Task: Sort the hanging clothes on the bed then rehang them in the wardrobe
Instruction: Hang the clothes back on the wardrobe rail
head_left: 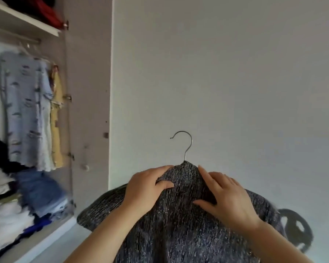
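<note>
The left hand [148,188] grips the left shoulder of a dark speckled knit garment [179,228] just below its collar, with fabric bunched between the thumb and the fingers curled over the top edge. The right hand [228,198] rests on the opposite shoulder, its fingers fairly straight along the slope and the thumb spread across the front, pressing rather than clasping. The collar peaks between the two hands, and the garment hangs down from them to the bottom edge of the view, its sleeves spreading to either side past the forearms. From the collar rises the metal hook of a hanger [184,143], free in the air in front of a plain white wall [226,73]. Well to the left stands the open wardrobe [87,73], where a light blue patterned garment [25,111] and a yellow one [56,118] hang from the rail above folded stacks of clothes [17,205].
</note>
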A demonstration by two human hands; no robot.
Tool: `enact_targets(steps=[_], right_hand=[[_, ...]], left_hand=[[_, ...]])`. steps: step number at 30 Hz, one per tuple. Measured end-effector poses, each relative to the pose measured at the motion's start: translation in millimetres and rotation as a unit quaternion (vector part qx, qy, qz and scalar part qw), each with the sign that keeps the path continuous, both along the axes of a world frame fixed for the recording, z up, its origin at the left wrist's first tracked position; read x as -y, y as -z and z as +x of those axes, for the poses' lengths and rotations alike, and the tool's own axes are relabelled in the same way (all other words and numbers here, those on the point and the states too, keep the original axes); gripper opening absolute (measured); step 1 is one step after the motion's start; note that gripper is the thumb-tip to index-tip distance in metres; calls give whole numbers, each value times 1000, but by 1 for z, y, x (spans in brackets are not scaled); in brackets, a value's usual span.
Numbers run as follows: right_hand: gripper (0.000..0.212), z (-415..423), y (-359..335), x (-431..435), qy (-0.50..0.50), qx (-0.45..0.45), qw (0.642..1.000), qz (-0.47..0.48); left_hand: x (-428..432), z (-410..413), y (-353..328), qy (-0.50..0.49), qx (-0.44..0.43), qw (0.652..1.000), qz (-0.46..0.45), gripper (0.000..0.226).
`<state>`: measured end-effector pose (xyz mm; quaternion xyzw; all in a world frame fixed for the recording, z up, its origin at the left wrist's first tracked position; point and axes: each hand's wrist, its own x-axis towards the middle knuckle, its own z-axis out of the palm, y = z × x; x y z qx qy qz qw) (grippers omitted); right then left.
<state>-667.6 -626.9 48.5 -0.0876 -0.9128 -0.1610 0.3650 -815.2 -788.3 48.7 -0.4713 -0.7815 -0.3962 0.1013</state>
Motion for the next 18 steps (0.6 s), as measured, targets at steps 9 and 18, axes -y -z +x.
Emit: enact_targets(steps=[9, 18], right_hand=[[74, -182, -29, 10, -223, -36, 973, 56], [76, -345, -33, 69, -302, -57, 948, 88]], left_hand=[[65, -100, -13, -247, -123, 956, -98, 87], [130, -226, -3, -380, -199, 901, -66, 84]])
